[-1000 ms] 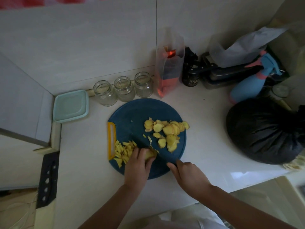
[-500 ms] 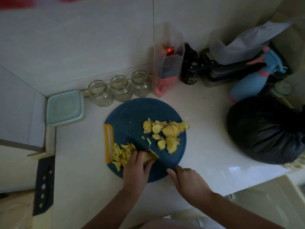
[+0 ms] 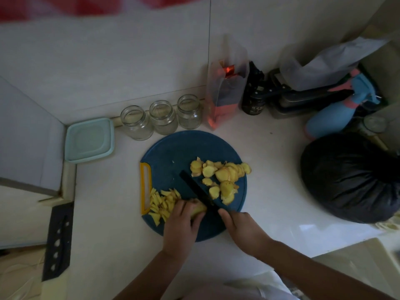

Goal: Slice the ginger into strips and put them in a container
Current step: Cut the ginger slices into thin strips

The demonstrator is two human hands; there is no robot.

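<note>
Head view, ginger cutting on a round blue cutting board [image 3: 173, 152]. One uncut ginger piece [image 3: 198, 210] lies at the board's near side, pinned under the curled fingers of my left hand [image 3: 180, 228]. My right hand [image 3: 242, 226] grips the handle of one black knife [image 3: 194, 187]. Its blade runs from the hand across the board toward the middle, just beside the pinned piece on its right.

Two heaps share the board: cut ginger strips [image 3: 162, 202] at its near left, next to the yellow handle slot [image 3: 145, 187], and round ginger slices [image 3: 225, 176] on its right half, reaching almost to the rim. The far half of the board is bare.

Behind the board stand three open glass jars [image 3: 162, 120] in a row, the nearest almost touching its far rim. One pale green lidded container [image 3: 88, 140] sits to the far left of the board, against the corner of the wall.

The white counter [image 3: 270, 169] is open on the board's left and in a band on its right, up to one black bag [image 3: 350, 180]. One clear pouch [image 3: 225, 94] and one blue spray bottle [image 3: 331, 118] crowd the wall behind and to the right of the board.
</note>
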